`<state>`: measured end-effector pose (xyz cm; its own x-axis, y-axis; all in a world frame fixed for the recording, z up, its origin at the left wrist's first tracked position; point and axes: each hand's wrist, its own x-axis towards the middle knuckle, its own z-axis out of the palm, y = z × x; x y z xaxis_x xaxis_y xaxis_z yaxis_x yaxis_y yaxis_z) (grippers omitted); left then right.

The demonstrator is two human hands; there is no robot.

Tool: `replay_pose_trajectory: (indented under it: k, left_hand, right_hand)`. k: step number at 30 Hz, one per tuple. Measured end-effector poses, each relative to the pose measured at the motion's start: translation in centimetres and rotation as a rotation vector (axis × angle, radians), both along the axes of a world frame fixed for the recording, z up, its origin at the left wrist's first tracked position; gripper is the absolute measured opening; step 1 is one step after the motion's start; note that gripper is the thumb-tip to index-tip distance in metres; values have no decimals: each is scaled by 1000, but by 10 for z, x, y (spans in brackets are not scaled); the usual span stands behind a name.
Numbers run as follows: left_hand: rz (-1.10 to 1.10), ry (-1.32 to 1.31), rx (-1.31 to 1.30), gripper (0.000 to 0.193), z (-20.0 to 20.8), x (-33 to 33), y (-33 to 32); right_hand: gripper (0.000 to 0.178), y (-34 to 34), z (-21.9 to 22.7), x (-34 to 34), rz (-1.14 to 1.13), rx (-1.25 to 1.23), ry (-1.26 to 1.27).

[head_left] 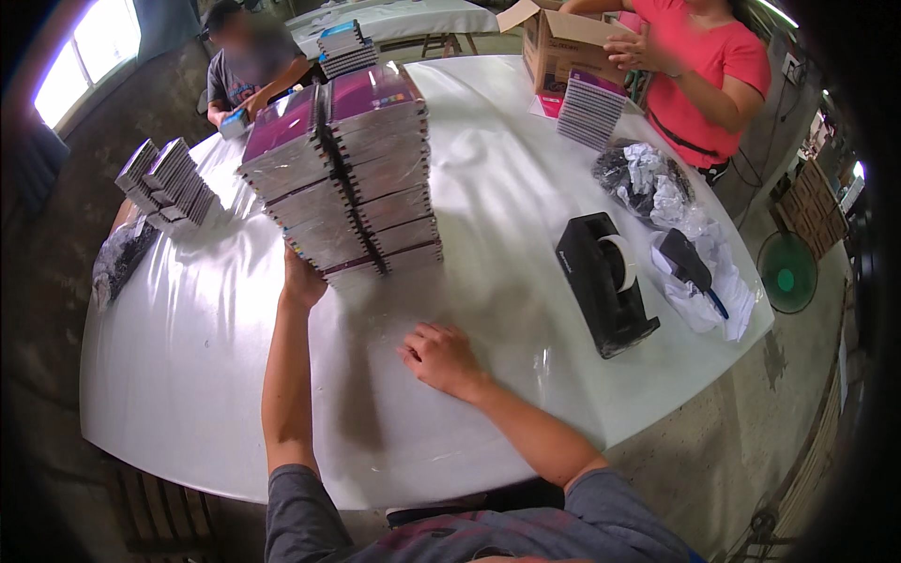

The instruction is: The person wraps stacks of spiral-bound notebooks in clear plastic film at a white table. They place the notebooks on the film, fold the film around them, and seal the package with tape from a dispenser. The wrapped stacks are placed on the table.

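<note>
Two tall columns of shrink-wrapped spiral notebooks [385, 169] with purple covers stand side by side on the white table [526, 403], their black bindings meeting in the middle. My left hand [303, 280] grips the lower left corner of this stack; some of its fingers are hidden behind it. In front of the stack, my right hand [441, 358] rests on the table with its fingers curled in, and nothing shows in them. To the right of it sits a black tape dispenser [601, 291] with a roll of clear tape [618, 263].
Crumpled plastic and paper [657, 188] lie at the right edge, with a black handled tool [690, 267]. Smaller notebook stacks [169, 183] stand at left, and another [591, 111] by an open cardboard box [563, 52]. Two people [704, 84] work across the table. A fan [788, 272] stands right.
</note>
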<state>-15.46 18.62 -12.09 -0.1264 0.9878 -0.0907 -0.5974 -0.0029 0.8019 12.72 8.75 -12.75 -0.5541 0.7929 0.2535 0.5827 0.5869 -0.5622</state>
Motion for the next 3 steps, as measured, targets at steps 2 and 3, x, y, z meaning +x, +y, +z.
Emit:
replay_pose_trajectory:
  k: [2, 3]
  left_hand:
    - [-37, -25, 4, 66, 3, 20, 14]
    - [-40, -34, -1, 66, 4, 32, 22]
  right_hand:
    - [20, 3, -6, 2, 24, 9, 10]
    - [20, 5, -10, 2, 32, 14, 13]
